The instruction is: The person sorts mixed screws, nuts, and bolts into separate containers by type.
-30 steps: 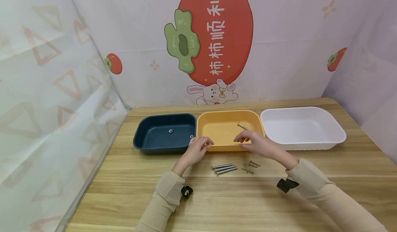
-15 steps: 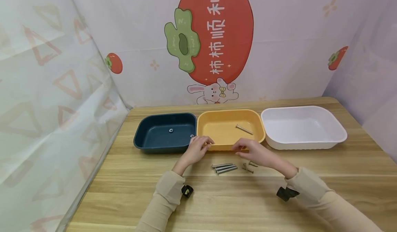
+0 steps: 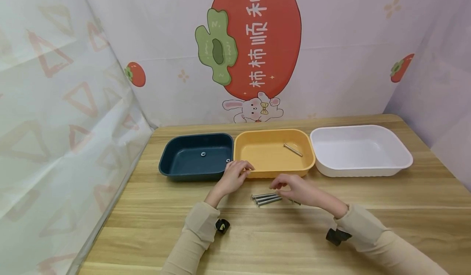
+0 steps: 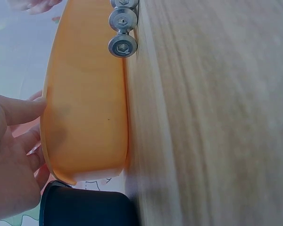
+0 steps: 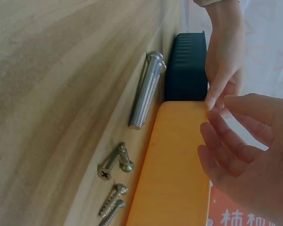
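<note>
My left hand (image 3: 233, 177) holds the front rim of the yellow tray (image 4: 87, 103) near its left corner, thumb outside and fingers over the edge. Inside that tray, one long bolt (image 3: 293, 150) lies toward the right. My right hand (image 3: 299, 190) hovers in front of the tray, fingers loosely bent and holding nothing. Below and beside it, several long silver bolts (image 3: 265, 200) lie together on the table. Several short brass-coloured screws (image 5: 108, 165) sit near them, mostly hidden behind the right hand in the head view but plain in the right wrist view.
A dark teal tray (image 3: 184, 174) with two small nuts (image 3: 203, 154) stands left of the yellow one. To the right is a white tray (image 3: 364, 171). All three line the back of the wooden table (image 3: 272, 242), before a printed cloth (image 3: 165, 30).
My right hand has drawn back from over the yellow tray toward the bolts and screws. The bolt inside the tray has shifted position. My left hand stays in place.
</note>
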A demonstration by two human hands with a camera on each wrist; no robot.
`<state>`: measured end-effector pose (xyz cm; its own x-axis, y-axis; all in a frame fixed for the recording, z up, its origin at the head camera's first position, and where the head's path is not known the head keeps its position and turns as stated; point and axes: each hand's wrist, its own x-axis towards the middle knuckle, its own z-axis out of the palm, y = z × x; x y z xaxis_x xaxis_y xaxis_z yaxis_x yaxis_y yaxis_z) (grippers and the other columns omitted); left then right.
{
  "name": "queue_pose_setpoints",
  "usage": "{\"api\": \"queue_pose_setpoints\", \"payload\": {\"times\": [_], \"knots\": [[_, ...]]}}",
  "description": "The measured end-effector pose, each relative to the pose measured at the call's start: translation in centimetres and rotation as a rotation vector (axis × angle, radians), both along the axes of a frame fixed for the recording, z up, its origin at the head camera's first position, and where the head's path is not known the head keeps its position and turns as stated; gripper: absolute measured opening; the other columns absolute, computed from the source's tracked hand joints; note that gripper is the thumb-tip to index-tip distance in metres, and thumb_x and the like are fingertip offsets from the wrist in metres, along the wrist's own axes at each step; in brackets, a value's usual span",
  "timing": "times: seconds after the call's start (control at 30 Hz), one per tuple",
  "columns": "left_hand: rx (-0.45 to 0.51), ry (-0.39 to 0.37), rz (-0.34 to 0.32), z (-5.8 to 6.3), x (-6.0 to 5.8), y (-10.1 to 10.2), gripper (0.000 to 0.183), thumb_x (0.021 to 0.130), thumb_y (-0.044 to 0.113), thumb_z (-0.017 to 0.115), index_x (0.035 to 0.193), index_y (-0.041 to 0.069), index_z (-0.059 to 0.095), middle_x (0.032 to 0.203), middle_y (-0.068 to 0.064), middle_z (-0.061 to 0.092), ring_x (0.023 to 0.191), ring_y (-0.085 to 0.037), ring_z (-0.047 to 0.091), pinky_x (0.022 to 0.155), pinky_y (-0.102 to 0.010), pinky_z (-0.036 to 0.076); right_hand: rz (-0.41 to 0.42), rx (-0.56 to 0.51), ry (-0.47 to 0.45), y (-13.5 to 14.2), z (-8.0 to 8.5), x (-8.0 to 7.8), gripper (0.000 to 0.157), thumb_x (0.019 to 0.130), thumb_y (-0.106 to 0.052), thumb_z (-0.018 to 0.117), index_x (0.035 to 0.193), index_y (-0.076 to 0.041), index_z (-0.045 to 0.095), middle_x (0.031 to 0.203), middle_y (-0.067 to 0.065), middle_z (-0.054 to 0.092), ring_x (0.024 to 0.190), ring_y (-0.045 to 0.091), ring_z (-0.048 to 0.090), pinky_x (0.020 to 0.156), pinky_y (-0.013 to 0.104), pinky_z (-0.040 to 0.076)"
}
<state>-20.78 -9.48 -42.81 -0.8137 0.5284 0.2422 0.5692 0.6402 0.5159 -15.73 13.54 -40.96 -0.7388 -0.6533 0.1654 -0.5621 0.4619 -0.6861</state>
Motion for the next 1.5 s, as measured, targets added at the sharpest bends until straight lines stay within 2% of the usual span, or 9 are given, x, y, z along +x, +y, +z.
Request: {"api": "queue_pose_setpoints", "payload": {"times": [0.17,0.57,0.97,1.5], "knots": [[-0.003,0.0,0.001,0.1,0.0,0.0,0.011,0.087,0.007,0.053,0.095,0.011,0.06,0.089,-0.001,0.061,0.085,-0.017,0.054,0.094,-0.043,0.024,0.035,0.011,-0.052,-0.3,-0.6,0.0,0.015,0.081,0.0,0.059,0.096,-0.003,0.061,0.092,0.007,0.063,0.085,0.017,0.057,0.075,0.034,0.047],[0.006,-0.006,0.0,0.1,0.2,0.0,0.01,0.087,0.008,0.053,0.095,0.011,0.06,0.088,-0.001,0.06,0.088,-0.018,0.053,0.095,-0.044,0.024,0.096,0.032,-0.049,-1.1,-1.6,0.2,0.014,0.079,0.001,0.061,0.092,-0.003,0.064,0.09,0.005,0.063,0.083,0.014,0.057,0.071,0.03,0.047],[-0.002,-0.006,-0.003,0.0,0.1,0.0,0.01,0.088,0.01,0.053,0.095,0.011,0.06,0.086,0.0,0.059,0.085,-0.018,0.052,0.095,-0.044,0.023,0.089,0.062,-0.058,-1.4,-2.3,0.2,0.014,0.079,0.001,0.06,0.092,-0.004,0.065,0.091,0.002,0.062,0.081,0.01,0.056,0.067,0.024,0.046],[-0.007,0.0,-0.001,0.1,0.2,-0.1,0.01,0.089,0.01,0.052,0.095,0.012,0.06,0.085,0.001,0.059,0.085,-0.017,0.052,0.094,-0.044,0.023,0.1,0.07,-0.054,-1.5,-2.8,-0.5,0.015,0.077,0.004,0.06,0.089,-0.004,0.065,0.089,0.002,0.061,0.081,0.014,0.058,0.07,0.027,0.048]]}}
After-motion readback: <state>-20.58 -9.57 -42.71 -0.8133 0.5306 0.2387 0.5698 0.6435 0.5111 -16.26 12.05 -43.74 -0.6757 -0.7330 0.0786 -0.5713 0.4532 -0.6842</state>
